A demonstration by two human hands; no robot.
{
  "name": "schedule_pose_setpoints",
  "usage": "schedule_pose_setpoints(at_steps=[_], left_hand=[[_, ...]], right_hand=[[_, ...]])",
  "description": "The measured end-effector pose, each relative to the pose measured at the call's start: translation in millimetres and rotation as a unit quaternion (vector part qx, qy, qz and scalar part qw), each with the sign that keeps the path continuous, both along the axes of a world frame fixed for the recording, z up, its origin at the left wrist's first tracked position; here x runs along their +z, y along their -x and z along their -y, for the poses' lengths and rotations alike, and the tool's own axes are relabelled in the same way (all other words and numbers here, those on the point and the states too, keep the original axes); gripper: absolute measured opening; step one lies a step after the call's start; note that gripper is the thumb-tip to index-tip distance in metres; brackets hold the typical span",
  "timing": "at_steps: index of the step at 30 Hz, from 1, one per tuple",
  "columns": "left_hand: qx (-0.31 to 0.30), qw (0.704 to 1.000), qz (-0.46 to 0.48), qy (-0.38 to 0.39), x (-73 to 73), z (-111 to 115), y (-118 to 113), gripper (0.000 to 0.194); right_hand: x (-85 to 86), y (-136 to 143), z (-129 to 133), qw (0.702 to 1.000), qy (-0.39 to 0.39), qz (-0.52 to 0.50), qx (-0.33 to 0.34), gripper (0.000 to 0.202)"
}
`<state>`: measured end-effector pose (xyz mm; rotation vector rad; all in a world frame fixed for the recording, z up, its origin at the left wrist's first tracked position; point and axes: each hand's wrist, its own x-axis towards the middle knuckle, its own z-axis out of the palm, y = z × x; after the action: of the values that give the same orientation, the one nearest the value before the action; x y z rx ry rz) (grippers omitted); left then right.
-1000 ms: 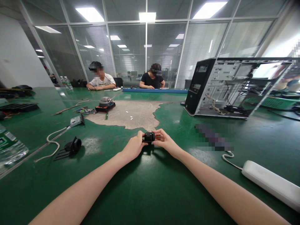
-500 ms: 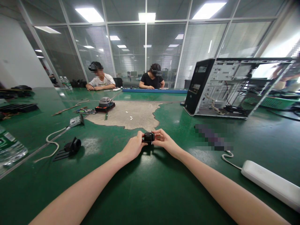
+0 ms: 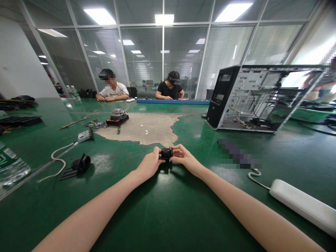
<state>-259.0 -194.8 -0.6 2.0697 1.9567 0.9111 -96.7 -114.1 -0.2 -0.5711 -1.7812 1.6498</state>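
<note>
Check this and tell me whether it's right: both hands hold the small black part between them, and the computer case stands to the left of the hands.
One thing is wrong: the computer case stands to the right of the left hand and right hand, as the head view shows. Both hands do hold the small black part between them.

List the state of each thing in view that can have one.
Small black part: held between both hands
Left hand: closed on its left side
Right hand: closed on its right side
Second black part: lying unheld on the table
Computer case: standing, side open
White corded block: lying flat
Ceiling lights: lit
Blinds: lowered
</note>
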Motion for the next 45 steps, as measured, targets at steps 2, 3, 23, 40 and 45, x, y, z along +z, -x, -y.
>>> schedule_pose_setpoints(at_steps=[2,3,23,40,45], left_hand=[[0.005,1.0,-0.004,0.002,0.8,0.4,-0.3,0.026],[0.008,1.0,-0.006,0.004,1.4,0.6,-0.5,0.026],[0.01,1.0,-0.001,0.015,6.6,2.2,-2.3,0.026],[-0.001,1.0,0.004,0.007,4.1,1.8,-0.4,0.026],[0.002,1.0,0.002,0.008,3.8,1.6,-0.6,0.026]], right_hand=[[1.2,-0.4,1.3,1.0,-0.001,-0.008,0.006,0.035],[1.7,-0.4,2.0,1.0,-0.003,-0.008,0.0,0.032],[5.0,0.2,5.1,0.999,-0.018,0.018,-0.035,0.029],[3.7,1.1,4.2,0.999,-0.019,0.014,-0.034,0.03],[8.5,0.5,6.6,1.0,-0.007,-0.008,0.013,0.038]])
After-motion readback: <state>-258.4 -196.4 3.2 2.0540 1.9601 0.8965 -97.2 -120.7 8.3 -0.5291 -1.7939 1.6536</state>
